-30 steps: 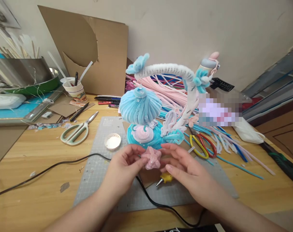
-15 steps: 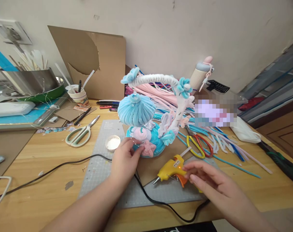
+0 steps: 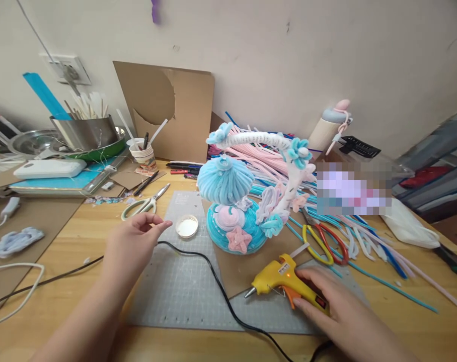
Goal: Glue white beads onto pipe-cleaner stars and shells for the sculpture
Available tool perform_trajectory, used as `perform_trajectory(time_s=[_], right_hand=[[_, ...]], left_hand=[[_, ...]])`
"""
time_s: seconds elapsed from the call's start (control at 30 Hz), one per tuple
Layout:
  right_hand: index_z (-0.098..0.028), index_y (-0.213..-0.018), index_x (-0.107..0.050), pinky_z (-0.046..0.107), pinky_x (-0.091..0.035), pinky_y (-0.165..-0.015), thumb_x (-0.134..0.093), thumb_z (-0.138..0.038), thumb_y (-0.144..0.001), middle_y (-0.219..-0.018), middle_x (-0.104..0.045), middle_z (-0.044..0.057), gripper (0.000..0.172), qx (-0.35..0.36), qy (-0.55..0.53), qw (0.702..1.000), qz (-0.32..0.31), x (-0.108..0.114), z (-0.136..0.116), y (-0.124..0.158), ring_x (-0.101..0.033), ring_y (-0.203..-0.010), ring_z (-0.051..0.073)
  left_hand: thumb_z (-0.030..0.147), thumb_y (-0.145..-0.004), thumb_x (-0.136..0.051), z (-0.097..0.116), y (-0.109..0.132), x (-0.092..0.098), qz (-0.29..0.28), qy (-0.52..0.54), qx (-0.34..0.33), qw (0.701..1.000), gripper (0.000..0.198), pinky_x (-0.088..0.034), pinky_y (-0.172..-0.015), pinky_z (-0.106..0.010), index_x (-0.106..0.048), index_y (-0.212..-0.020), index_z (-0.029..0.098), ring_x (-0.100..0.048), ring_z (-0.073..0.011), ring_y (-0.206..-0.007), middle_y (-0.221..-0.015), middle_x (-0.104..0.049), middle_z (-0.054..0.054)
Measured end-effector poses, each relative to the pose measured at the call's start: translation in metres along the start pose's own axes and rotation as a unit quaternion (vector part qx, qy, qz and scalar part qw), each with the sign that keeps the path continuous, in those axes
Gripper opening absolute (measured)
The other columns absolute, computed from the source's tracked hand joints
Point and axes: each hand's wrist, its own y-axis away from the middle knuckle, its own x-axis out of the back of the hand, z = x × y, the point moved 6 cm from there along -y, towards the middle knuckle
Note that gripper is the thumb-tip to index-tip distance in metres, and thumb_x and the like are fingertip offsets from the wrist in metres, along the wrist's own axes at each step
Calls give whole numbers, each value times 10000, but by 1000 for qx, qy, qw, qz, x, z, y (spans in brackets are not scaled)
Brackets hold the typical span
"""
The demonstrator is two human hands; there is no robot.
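Note:
My right hand (image 3: 337, 296) is closed around the handle of a yellow hot glue gun (image 3: 276, 274), whose nozzle points left over the cutting mat and whose small orange light glows. To the left, my left hand (image 3: 138, 241) pinches thumb and fingertips together beside a small round dish of white bits (image 3: 186, 227); whatever is in the pinch is too small to make out. Between the hands stands a fuzzy pipe-cleaner basket with a blue base (image 3: 217, 234), a pink star (image 3: 239, 240), a blue shell top (image 3: 224, 181) and a white arched handle (image 3: 256, 140) with flowers.
A grey cutting mat (image 3: 156, 301) lies under the work, crossed by a black cord (image 3: 228, 296). Green-handled scissors (image 3: 153, 203) lie at left, red-and-yellow-handled tools (image 3: 322, 244) at right. Many pipe cleaners (image 3: 251, 156), a paper cup (image 3: 141, 153) and leaning cardboard (image 3: 193, 115) are behind.
My left hand has left the pink star and moved left past the small dish. My right hand has closed onto the glue gun's handle. The camera view has shifted left.

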Motion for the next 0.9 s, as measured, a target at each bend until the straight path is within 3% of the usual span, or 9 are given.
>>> perform_trajectory(time_s=[0.13,0.27,0.43,0.67,0.9], right_hand=[[-219,-1038,-633,451,-516,-891,-563,-384,-843,-1125,-684,122,265,9,4,1000,4,-1,2,-2,-638,-1045,318],[-222,-1058,-636,455,-516,-900,-556,-421,-848,-1124,-679,118,300,13,0,1000,6,-3,7,-2,-634,-1047,319],[-213,-1096,-618,469,-489,-940,-540,-440,-865,-1148,-653,125,332,12,-6,1000,-16,-7,8,-3,-610,-1074,316],[-222,-1089,-590,492,-475,-937,-513,-431,-892,-1124,-630,128,297,19,-18,999,-41,-8,5,-2,-599,-1064,320],[-213,-1133,-576,508,-453,-976,-527,-421,-886,-1184,-599,143,327,26,-22,999,-29,-11,11,-2,-573,-1114,325]], left_hand=[[483,-734,-634,7,-14,-9,-36,-55,-39,997,277,-343,-507,-275,-628,-686,210,-484,-154,-490,-503,-549,33],[481,-839,-473,14,-28,-22,-120,-112,-114,980,389,-372,-546,-295,-643,-610,217,-550,-188,-562,-554,-599,-9],[327,-768,-567,27,-33,-35,-193,-178,-209,942,157,-417,-671,-304,-702,-778,249,-609,-212,-772,-854,-676,-23],[263,-777,-528,38,-36,-49,-181,-258,-240,918,208,-418,-693,-335,-735,-771,249,-618,-258,-870,-946,-677,-56],[308,-806,-532,37,-27,-60,-175,-249,-240,922,212,-442,-701,-323,-735,-857,275,-625,-245,-898,-962,-657,-46]])
